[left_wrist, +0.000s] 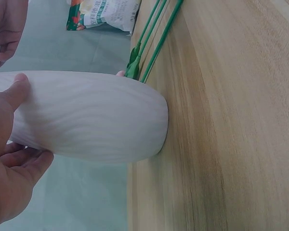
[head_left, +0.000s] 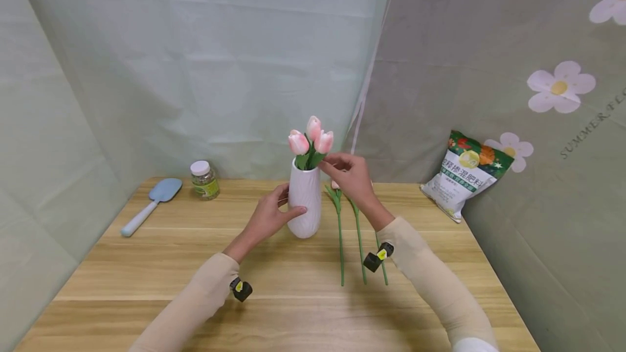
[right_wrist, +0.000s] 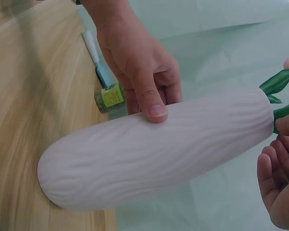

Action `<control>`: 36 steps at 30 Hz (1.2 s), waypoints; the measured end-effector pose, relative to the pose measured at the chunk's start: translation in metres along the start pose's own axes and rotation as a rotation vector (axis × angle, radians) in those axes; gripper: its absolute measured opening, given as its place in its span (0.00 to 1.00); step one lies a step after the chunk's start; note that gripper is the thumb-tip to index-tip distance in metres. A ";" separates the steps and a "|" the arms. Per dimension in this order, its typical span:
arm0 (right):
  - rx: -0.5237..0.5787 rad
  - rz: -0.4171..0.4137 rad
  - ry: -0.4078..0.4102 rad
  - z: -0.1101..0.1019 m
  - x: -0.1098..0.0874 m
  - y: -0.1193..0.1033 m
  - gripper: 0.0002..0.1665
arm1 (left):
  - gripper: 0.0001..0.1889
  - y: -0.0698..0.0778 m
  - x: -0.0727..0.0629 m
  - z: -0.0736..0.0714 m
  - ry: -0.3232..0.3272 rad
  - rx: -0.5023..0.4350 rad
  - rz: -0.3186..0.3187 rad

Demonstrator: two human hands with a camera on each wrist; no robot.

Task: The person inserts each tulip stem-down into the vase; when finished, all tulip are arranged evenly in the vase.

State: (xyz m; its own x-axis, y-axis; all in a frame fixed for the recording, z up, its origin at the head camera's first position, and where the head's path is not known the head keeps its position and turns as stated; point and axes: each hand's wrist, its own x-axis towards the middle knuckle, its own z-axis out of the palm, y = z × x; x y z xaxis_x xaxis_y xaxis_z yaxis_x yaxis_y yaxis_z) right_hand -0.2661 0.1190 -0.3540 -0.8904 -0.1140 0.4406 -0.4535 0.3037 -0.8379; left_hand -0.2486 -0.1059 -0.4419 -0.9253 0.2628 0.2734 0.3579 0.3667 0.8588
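Note:
A white ribbed vase (head_left: 305, 205) stands on the wooden table with pink tulips (head_left: 313, 143) in its mouth. My left hand (head_left: 271, 212) grips the vase's side, thumb in front and fingers around the back, as the left wrist view also shows on the vase (left_wrist: 96, 115). At the rim, my right hand (head_left: 353, 177) pinches the green stem or leaf of a tulip (right_wrist: 285, 111) between thumb and finger. Beside the vase, several loose tulips (head_left: 340, 232) lie with their green stems toward me; their heads are mostly hidden behind my right hand.
On the left of the table (head_left: 161, 297) lies a blue trowel (head_left: 165, 190) with a pale handle. Near it stands a small jar (head_left: 205, 182) with a white lid and green label. A fertilizer bag (head_left: 464, 175) leans against the curtain at the back right.

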 end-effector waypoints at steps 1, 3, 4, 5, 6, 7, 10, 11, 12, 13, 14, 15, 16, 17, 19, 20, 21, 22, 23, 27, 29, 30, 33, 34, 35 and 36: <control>0.007 0.007 0.000 -0.001 -0.001 0.001 0.14 | 0.39 0.000 0.000 0.000 0.001 0.001 -0.002; 0.010 0.014 0.005 -0.003 -0.003 0.002 0.14 | 0.39 0.000 0.000 0.000 0.001 0.002 -0.004; 0.020 0.017 0.007 -0.005 -0.005 0.003 0.15 | 0.39 0.000 0.000 0.000 0.003 0.002 -0.007; 0.033 0.020 0.007 -0.006 -0.006 0.005 0.15 | 0.39 0.000 0.000 0.000 0.003 0.002 -0.008; 0.048 0.022 0.011 -0.008 -0.007 0.006 0.15 | 0.39 0.000 0.000 0.000 0.003 0.003 -0.009; 0.066 0.025 0.015 -0.010 -0.008 0.007 0.15 | 0.39 0.000 0.000 0.000 0.003 0.003 -0.011; 0.123 0.030 0.024 -0.016 -0.012 0.010 0.15 | 0.39 -0.001 0.000 0.000 0.004 0.008 -0.014; 0.129 0.028 0.028 -0.018 -0.013 0.011 0.15 | 0.39 -0.001 0.000 0.000 0.005 0.008 -0.013; 0.136 0.026 0.031 -0.020 -0.014 0.013 0.15 | 0.39 -0.001 0.000 0.000 0.005 0.009 -0.013; 0.138 0.024 0.031 -0.023 -0.016 0.014 0.16 | 0.39 -0.001 0.000 0.000 0.007 0.009 -0.011; 0.130 0.022 0.033 -0.025 -0.017 0.016 0.16 | 0.39 -0.002 0.000 0.000 0.008 0.009 -0.008; 0.115 0.020 0.036 -0.028 -0.019 0.017 0.16 | 0.39 -0.002 0.000 0.000 0.008 0.009 -0.005; 0.103 0.017 0.037 -0.031 -0.020 0.020 0.16 | 0.39 -0.002 0.000 0.000 0.009 0.009 -0.002; 0.090 0.017 0.037 -0.033 -0.022 0.023 0.16 | 0.39 -0.003 0.000 0.000 0.011 0.009 0.001; 0.065 0.029 0.035 -0.039 -0.026 0.029 0.15 | 0.39 -0.004 0.000 0.000 0.012 0.010 0.004; 0.049 0.029 0.035 -0.042 -0.028 0.033 0.15 | 0.39 -0.004 0.000 0.000 0.012 0.012 0.006; 0.038 0.035 0.034 -0.044 -0.031 0.036 0.15 | 0.39 -0.004 0.000 0.000 0.012 0.013 0.007; 0.037 0.042 0.031 -0.046 -0.033 0.040 0.15 | 0.39 -0.004 0.001 0.000 0.012 0.015 0.007; 0.030 0.049 0.026 -0.049 -0.036 0.044 0.16 | 0.39 -0.004 0.001 0.001 0.013 0.015 0.006; 0.000 0.091 0.024 -0.057 -0.045 0.061 0.17 | 0.39 -0.005 0.001 0.000 0.008 0.016 0.002; -0.046 0.103 0.027 -0.062 -0.049 0.069 0.16 | 0.39 -0.005 0.001 0.000 0.006 0.013 0.000; -0.071 0.108 0.034 -0.064 -0.051 0.074 0.16 | 0.39 -0.005 0.001 0.000 0.006 0.011 -0.001; -0.136 0.114 0.047 -0.070 -0.058 0.085 0.16 | 0.39 -0.005 0.001 0.000 0.007 0.006 -0.003; -0.146 0.121 0.054 -0.072 -0.061 0.088 0.16 | 0.39 -0.005 0.001 0.000 0.007 0.006 -0.001; -0.149 0.129 0.057 -0.074 -0.063 0.092 0.16 | 0.39 -0.005 0.001 0.000 0.008 0.006 0.000; -0.141 0.144 0.063 -0.076 -0.066 0.095 0.17 | 0.39 -0.004 0.002 0.000 0.007 0.007 0.002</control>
State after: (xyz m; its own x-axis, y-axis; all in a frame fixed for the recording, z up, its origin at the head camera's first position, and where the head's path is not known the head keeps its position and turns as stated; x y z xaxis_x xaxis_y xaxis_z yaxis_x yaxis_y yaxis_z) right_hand -0.2479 0.2272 -0.4381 -0.9394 -0.0019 0.3428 -0.3081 0.4427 -0.8421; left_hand -0.2516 -0.1067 -0.4454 -0.9254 0.2575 0.2781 0.3606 0.3721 0.8553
